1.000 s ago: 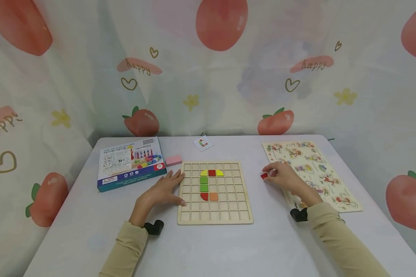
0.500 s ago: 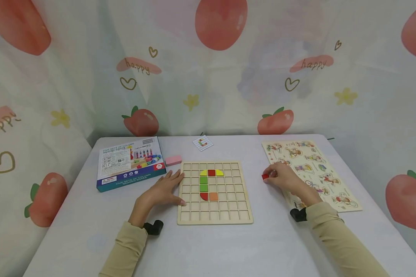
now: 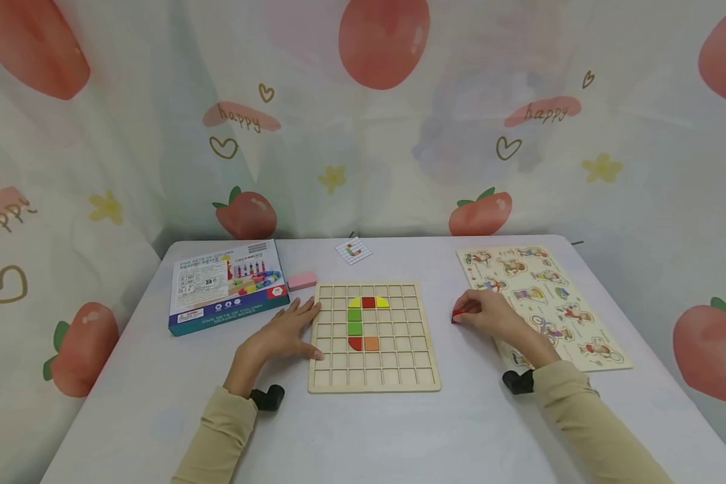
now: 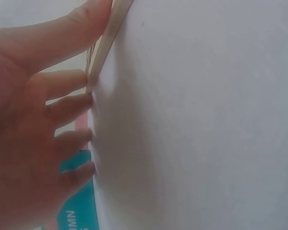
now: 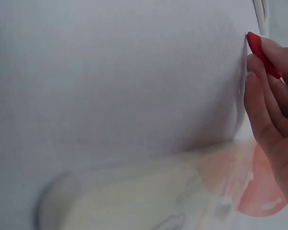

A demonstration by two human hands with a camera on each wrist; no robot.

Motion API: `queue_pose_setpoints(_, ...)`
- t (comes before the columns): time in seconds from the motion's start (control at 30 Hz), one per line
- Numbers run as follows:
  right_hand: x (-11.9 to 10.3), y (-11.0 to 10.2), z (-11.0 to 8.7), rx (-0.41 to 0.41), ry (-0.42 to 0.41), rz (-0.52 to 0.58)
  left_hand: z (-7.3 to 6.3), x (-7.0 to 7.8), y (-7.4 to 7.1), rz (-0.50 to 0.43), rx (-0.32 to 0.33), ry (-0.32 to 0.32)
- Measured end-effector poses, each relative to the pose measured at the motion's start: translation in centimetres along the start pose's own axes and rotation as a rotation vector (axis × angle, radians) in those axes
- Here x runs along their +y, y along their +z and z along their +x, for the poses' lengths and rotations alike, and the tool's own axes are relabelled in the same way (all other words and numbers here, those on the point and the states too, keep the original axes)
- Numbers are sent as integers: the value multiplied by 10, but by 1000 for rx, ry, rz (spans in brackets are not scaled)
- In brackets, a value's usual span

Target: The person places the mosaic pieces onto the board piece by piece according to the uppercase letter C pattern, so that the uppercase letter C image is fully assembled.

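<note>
A wooden grid board (image 3: 399, 383) lies mid-table, with red, yellow, green and orange tiles (image 3: 355, 321) set in some of its cells. My left hand (image 3: 283, 333) rests at the board's left edge, fingers spread; the left wrist view shows the thumb and fingers along the wooden edge (image 4: 105, 45). Right of the board, my right hand (image 3: 490, 314) pinches a small red tile (image 3: 456, 316) between thumb and fingers, low over the white cloth. In the right wrist view the red tile (image 5: 263, 55) is tilted, its far part covered by the thumb.
At the back left lies a flat printed box (image 3: 230, 286), with a pink block (image 3: 302, 280) beside it. A small pattern card (image 3: 353, 251) sits behind the grid board. A wooden picture puzzle board (image 3: 581, 329) lies at the right, partly under my right forearm.
My right hand has shifted slightly left and down with the red tile, which has turned in the fingers. The left hand keeps its place on the board's edge.
</note>
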State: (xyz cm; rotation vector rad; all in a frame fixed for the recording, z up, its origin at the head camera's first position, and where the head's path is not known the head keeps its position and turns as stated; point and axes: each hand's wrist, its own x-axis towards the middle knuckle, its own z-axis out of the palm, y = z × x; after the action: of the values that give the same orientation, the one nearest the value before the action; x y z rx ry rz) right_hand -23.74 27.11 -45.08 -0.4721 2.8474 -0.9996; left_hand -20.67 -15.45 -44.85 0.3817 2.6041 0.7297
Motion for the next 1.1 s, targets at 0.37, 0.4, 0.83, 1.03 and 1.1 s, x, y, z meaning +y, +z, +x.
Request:
queue_pose_setpoints(0.37, -21, 10, -4, -65, -22, 124, -4, 0, -1, 5, 6, -8)
queue_pose_setpoints(0.4, -23, 11, -4, -72, -26, 133, -4, 0, 0, 4, 6, -10)
queue_pose_setpoints(0.83, -42, 27, 3, -132, -91, 199, 2, 1, 3, 0, 18, -6)
queue_pose_setpoints(1.03, -55, 36, 8, -154, -112, 204, 1, 2, 2, 0, 15, -10)
queue_pose_setpoints(1.1, -60, 39, 10, -178, -102, 228, 1, 1, 2, 5, 15, -13)
